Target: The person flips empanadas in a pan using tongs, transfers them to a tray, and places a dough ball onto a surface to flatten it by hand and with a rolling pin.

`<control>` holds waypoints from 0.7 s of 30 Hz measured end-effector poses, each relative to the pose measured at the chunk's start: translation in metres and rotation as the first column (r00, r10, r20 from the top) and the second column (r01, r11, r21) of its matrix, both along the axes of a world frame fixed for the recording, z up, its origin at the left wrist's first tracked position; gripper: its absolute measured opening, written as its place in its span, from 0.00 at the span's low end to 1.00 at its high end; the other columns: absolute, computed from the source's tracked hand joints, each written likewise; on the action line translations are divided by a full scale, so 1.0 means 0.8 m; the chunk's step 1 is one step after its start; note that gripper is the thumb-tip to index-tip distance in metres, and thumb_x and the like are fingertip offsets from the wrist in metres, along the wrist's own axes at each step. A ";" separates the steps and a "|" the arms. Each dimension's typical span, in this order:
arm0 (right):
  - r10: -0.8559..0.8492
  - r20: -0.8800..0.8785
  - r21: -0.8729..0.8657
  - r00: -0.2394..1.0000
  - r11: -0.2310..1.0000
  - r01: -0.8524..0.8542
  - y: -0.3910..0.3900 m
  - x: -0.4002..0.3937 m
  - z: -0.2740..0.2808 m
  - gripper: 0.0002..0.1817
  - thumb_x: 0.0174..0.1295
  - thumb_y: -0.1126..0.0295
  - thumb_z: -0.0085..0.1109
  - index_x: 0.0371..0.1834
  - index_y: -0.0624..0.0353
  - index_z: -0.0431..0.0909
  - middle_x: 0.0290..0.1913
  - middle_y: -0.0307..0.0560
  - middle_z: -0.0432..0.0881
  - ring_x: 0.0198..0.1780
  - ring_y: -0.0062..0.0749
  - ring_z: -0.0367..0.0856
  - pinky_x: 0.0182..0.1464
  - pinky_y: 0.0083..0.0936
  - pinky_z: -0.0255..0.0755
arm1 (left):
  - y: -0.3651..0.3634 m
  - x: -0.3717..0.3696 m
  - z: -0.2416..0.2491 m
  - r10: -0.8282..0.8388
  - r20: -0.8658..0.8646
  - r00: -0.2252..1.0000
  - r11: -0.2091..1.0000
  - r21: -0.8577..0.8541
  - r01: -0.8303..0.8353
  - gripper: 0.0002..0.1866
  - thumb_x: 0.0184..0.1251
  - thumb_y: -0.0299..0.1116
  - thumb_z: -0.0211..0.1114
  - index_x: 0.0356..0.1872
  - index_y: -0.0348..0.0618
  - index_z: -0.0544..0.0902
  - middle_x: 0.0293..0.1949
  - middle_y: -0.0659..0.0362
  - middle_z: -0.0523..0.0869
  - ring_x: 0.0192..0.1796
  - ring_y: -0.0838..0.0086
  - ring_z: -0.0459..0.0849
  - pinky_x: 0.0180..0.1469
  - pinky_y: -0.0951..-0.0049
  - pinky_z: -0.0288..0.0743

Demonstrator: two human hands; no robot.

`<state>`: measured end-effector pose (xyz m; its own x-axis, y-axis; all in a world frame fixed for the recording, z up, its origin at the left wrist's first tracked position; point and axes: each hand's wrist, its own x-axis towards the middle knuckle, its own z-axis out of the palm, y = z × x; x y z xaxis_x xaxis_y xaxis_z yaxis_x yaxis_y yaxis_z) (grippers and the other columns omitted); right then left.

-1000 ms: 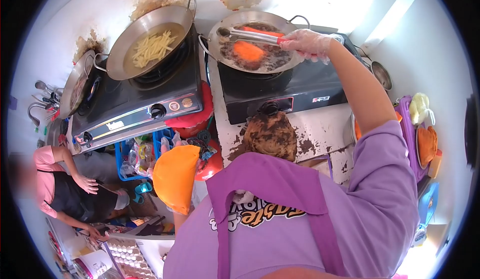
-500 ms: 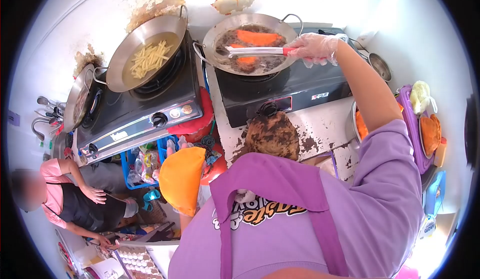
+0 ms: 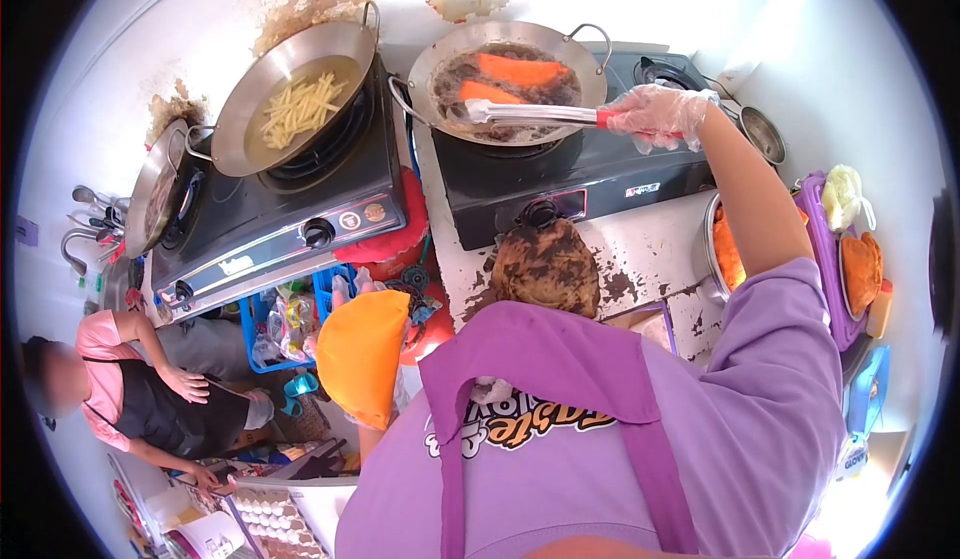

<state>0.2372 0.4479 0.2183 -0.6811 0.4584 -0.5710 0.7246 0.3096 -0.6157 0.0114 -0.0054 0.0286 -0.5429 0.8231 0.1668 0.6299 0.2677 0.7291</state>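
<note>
My right hand, in a clear plastic glove, is closed around the red grip of metal tongs. The tongs' tips are over the right wok, close to the lower of two orange pastries in bubbling dark oil. At my left side, a large uncooked-looking orange half-moon pastry rests in my left hand; most of that gloved hand is hidden behind it.
Pale fries sit in oil in the middle wok. Another wok stands farther left. A pot with orange pastries is at right. A co-worker is at lower left, near egg trays.
My right hand and the tongs have shifted to the right and slightly down, drawing the tips back a little across the wok. The left-hand pastry stays nearly in place.
</note>
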 end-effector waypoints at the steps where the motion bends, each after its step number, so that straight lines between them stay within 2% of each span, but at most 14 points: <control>1: 0.000 0.001 0.000 1.000 1.000 0.000 -0.001 0.003 0.000 0.20 0.65 0.58 0.57 0.58 0.50 0.77 0.16 0.35 0.69 0.12 0.16 0.64 0.11 0.17 0.54 | 0.000 0.000 -0.002 -0.001 -0.007 1.000 1.000 -0.001 0.001 0.43 0.61 0.74 0.33 0.74 0.66 0.49 0.74 0.55 0.56 0.73 0.55 0.56 0.65 0.39 0.56; 3: -0.018 0.035 -0.032 0.999 0.999 0.019 -0.002 0.009 0.001 0.21 0.65 0.56 0.56 0.59 0.51 0.76 0.16 0.35 0.69 0.12 0.16 0.64 0.11 0.17 0.54 | 0.001 0.002 -0.006 -0.001 -0.014 1.000 1.000 -0.002 0.001 0.43 0.61 0.74 0.33 0.74 0.66 0.49 0.74 0.55 0.56 0.73 0.56 0.56 0.65 0.39 0.56; 5: -0.007 0.038 -0.039 0.999 0.999 0.009 0.002 0.014 -0.003 0.22 0.65 0.55 0.56 0.60 0.51 0.75 0.16 0.35 0.70 0.12 0.16 0.64 0.11 0.17 0.55 | 0.003 0.007 -0.010 0.061 0.189 0.980 0.984 0.152 -0.091 0.43 0.61 0.74 0.33 0.75 0.65 0.49 0.74 0.54 0.56 0.73 0.56 0.56 0.65 0.39 0.56; 6: 0.003 0.040 -0.046 0.999 0.999 -0.001 0.003 0.016 -0.005 0.24 0.65 0.53 0.55 0.60 0.52 0.74 0.16 0.36 0.70 0.11 0.16 0.63 0.11 0.17 0.55 | 0.002 0.006 -0.012 0.061 0.190 0.980 0.984 0.151 -0.090 0.43 0.61 0.74 0.33 0.75 0.65 0.49 0.74 0.54 0.56 0.73 0.56 0.56 0.65 0.39 0.56; 7: 0.002 0.040 -0.045 0.999 0.999 0.000 0.002 0.019 -0.006 0.24 0.65 0.53 0.55 0.60 0.52 0.74 0.16 0.36 0.70 0.11 0.16 0.63 0.11 0.17 0.55 | 0.000 0.003 -0.013 -0.026 0.396 0.918 0.959 0.270 -0.089 0.43 0.61 0.73 0.34 0.75 0.65 0.49 0.73 0.54 0.56 0.73 0.56 0.56 0.65 0.39 0.56; 9: -0.016 -0.012 -0.096 1.000 0.995 0.015 0.000 0.024 -0.006 0.21 0.65 0.50 0.54 0.52 0.54 0.78 0.17 0.37 0.71 0.10 0.16 0.62 0.10 0.17 0.54 | -0.002 -0.004 -0.015 -0.265 0.697 0.667 0.860 0.483 -0.163 0.43 0.62 0.72 0.37 0.75 0.64 0.48 0.73 0.54 0.56 0.73 0.55 0.56 0.65 0.39 0.56; 10: -0.016 -0.013 -0.093 1.000 0.996 0.015 0.004 0.027 -0.008 0.21 0.65 0.50 0.54 0.52 0.54 0.78 0.17 0.37 0.71 0.10 0.16 0.62 0.10 0.17 0.54 | -0.004 -0.006 -0.015 -0.398 0.773 0.494 0.795 0.559 -0.234 0.43 0.62 0.72 0.38 0.75 0.64 0.48 0.73 0.54 0.56 0.73 0.55 0.55 0.65 0.38 0.57; 11: -0.017 -0.037 -0.154 0.999 0.988 0.011 0.009 0.030 -0.011 0.19 0.65 0.51 0.55 0.45 0.55 0.77 0.16 0.37 0.72 0.09 0.16 0.61 0.10 0.16 0.54 | -0.005 -0.008 -0.017 -0.528 0.793 0.304 0.726 0.607 -0.323 0.43 0.62 0.71 0.39 0.75 0.64 0.48 0.73 0.53 0.56 0.73 0.55 0.55 0.65 0.38 0.57; 12: -0.017 -0.058 -0.213 0.998 0.977 0.004 0.012 0.033 -0.013 0.17 0.65 0.51 0.55 0.38 0.55 0.76 0.16 0.38 0.72 0.09 0.15 0.61 0.09 0.16 0.53 | -0.003 -0.002 -0.009 -0.527 0.794 0.304 0.725 0.607 -0.326 0.43 0.62 0.71 0.39 0.75 0.64 0.48 0.73 0.53 0.56 0.73 0.55 0.55 0.65 0.38 0.57; 14: -0.047 -0.087 -0.237 0.995 0.971 0.025 0.012 0.040 -0.013 0.18 0.65 0.50 0.55 0.33 0.54 0.73 0.16 0.39 0.72 0.08 0.16 0.60 0.09 0.16 0.53 | 0.002 0.012 0.016 -0.590 0.785 0.189 0.673 0.607 -0.424 0.43 0.62 0.70 0.41 0.75 0.63 0.46 0.73 0.53 0.56 0.74 0.56 0.55 0.64 0.37 0.57; 15: -0.083 -0.121 -0.255 0.989 0.966 0.050 0.013 0.045 -0.014 0.19 0.64 0.49 0.54 0.27 0.53 0.70 0.16 0.40 0.72 0.08 0.16 0.60 0.09 0.17 0.53 | 0.004 0.011 0.016 -0.587 0.788 0.187 0.673 0.603 -0.428 0.43 0.62 0.70 0.41 0.75 0.63 0.46 0.73 0.53 0.56 0.74 0.56 0.55 0.64 0.37 0.57; 18: -0.111 -0.179 -0.317 0.978 0.947 0.049 0.027 0.066 -0.018 0.19 0.64 0.49 0.55 0.28 0.53 0.70 0.17 0.41 0.72 0.08 0.17 0.60 0.09 0.17 0.52 | 0.002 -0.005 -0.005 -0.709 0.695 0.115 0.591 0.676 -0.440 0.43 0.62 0.71 0.40 0.75 0.64 0.45 0.73 0.53 0.56 0.74 0.56 0.54 0.63 0.35 0.57; 20: -0.119 -0.136 -0.273 0.984 0.959 0.078 0.028 0.076 -0.001 0.20 0.63 0.48 0.56 0.31 0.54 0.72 0.17 0.42 0.73 0.08 0.17 0.60 0.09 0.17 0.51 | -0.009 -0.025 -0.056 -0.459 0.815 0.353 0.723 0.574 -0.385 0.45 0.60 0.73 0.40 0.75 0.65 0.46 0.73 0.54 0.55 0.74 0.55 0.54 0.62 0.33 0.57; 21: -0.093 -0.078 -0.214 0.993 0.974 0.075 0.025 0.081 0.012 0.20 0.62 0.47 0.57 0.33 0.55 0.73 0.17 0.42 0.73 0.09 0.17 0.61 0.09 0.17 0.52 | -0.001 -0.016 -0.037 -0.461 0.814 0.353 0.721 0.575 -0.387 0.45 0.60 0.73 0.40 0.75 0.65 0.46 0.73 0.54 0.55 0.74 0.55 0.54 0.62 0.33 0.57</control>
<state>0.3017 0.4682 0.2279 -0.6964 0.3918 -0.6012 0.6835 0.1068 -0.7221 -0.0016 -0.0060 -0.0008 -0.6519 0.7570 0.0441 -0.5027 -0.4749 0.7223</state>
